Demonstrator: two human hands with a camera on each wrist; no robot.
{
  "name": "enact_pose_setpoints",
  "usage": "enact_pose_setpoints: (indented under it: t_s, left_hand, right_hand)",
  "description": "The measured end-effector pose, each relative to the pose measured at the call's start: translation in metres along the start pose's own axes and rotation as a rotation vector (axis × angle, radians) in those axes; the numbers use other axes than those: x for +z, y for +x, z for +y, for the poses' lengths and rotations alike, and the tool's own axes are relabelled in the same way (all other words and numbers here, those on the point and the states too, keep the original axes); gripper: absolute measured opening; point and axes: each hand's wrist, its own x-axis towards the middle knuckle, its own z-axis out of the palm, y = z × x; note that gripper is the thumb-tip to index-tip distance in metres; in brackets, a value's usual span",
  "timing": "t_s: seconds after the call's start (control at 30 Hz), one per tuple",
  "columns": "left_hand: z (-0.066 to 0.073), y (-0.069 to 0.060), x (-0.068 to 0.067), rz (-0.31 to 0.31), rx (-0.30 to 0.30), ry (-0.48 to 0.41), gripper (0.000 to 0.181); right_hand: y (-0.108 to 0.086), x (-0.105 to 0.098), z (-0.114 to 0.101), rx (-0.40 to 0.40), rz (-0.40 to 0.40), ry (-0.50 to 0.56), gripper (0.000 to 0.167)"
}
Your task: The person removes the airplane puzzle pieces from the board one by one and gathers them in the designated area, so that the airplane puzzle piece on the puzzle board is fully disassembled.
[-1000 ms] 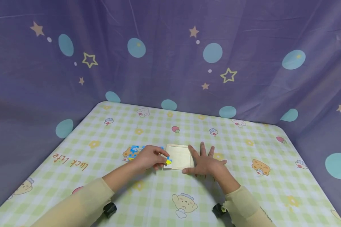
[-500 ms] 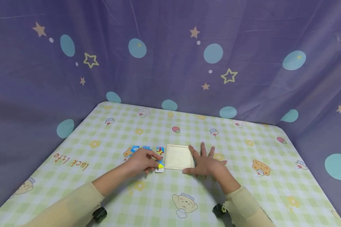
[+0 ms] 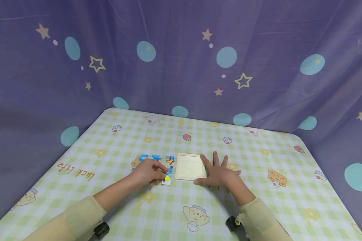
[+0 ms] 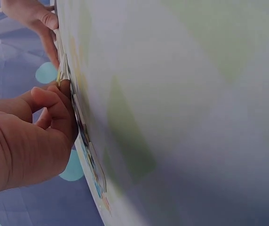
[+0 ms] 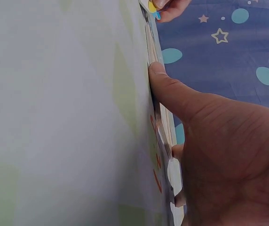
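My left hand pinches a small jigsaw puzzle piece with yellow, blue and white on it, tilted, just left of a square wooden puzzle tray. In the left wrist view, thumb and fingertips of the left hand meet on the piece, which is seen nearly edge-on. My right hand has its fingers spread and touches the tray's right edge. In the right wrist view its thumb lies against the pale tray side. Blue puzzle pieces lie around the left hand, partly hidden by it.
A piece with a red and yellow figure lies between the left hand and the tray. A green checked cloth with cartoon prints covers the table. Purple curtains rise behind and at both sides.
My left hand has drawn back leftward from the tray's left edge with the puzzle piece, uncovering other pieces and the tray's left side. The right hand has stayed in place.
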Motion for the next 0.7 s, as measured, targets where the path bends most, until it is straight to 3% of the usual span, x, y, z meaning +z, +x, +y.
enact_pose_setpoints:
  t_s: [0.47, 0.7]
  left_hand:
    - [0.0011, 0.0001, 0.0028, 0.109, -0.019, 0.072, 0.008]
    - [0.0027, 0.0006, 0.0039, 0.118, 0.005, 0.112, 0.006]
  right_hand:
    - [0.0026, 0.0019, -0.0015, -0.001, -0.001, -0.004, 0.110]
    - [0.0019, 0.0023, 0.0004, -0.001, -0.007, 0.013, 0.112]
